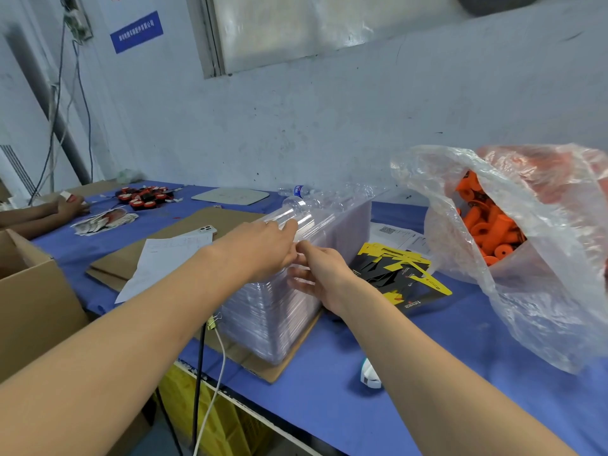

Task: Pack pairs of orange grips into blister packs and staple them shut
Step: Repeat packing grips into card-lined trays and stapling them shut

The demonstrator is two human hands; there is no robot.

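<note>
Left hand (263, 250) and right hand (324, 278) are curled onto the top blister pack (307, 222) of the clear stack (273, 324). Orange grips (487, 225) are bagged right of that stack, well apart from both hands.

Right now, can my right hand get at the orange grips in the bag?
Probably yes: the bag opens toward the right hand, orange grips exposed, only flat cards between, though it holds blister packs.
</note>
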